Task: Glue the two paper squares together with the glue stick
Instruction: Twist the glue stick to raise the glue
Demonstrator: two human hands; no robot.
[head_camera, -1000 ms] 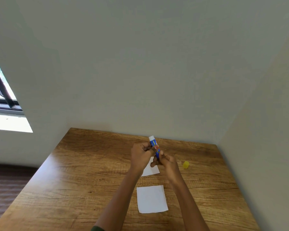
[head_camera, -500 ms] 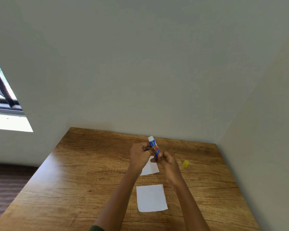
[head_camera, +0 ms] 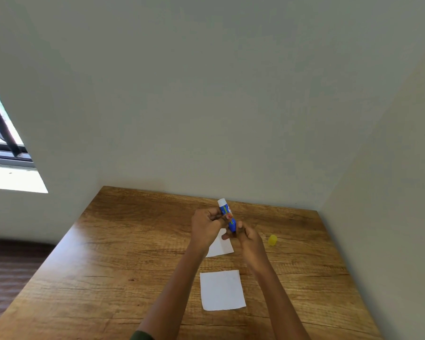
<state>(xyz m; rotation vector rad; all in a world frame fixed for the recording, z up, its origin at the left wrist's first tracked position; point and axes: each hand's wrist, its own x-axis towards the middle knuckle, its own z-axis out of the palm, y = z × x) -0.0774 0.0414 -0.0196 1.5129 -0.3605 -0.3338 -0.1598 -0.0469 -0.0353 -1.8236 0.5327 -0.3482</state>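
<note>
Glue stick (head_camera: 227, 214) was held tilted above the bench (head_camera: 133, 241), white tip up, left hand (head_camera: 206, 228) closed round the barrel and right hand (head_camera: 248, 238) pinching its base, yellow cap (head_camera: 272, 240) off and lying to the right. Risk: over-twisting would push out too much glue, which could snap or smear; loose near square (head_camera: 222, 290) and far square (head_camera: 220, 246) could skid under a stroke. Walls stood close behind and right, open bench lay left.
</note>
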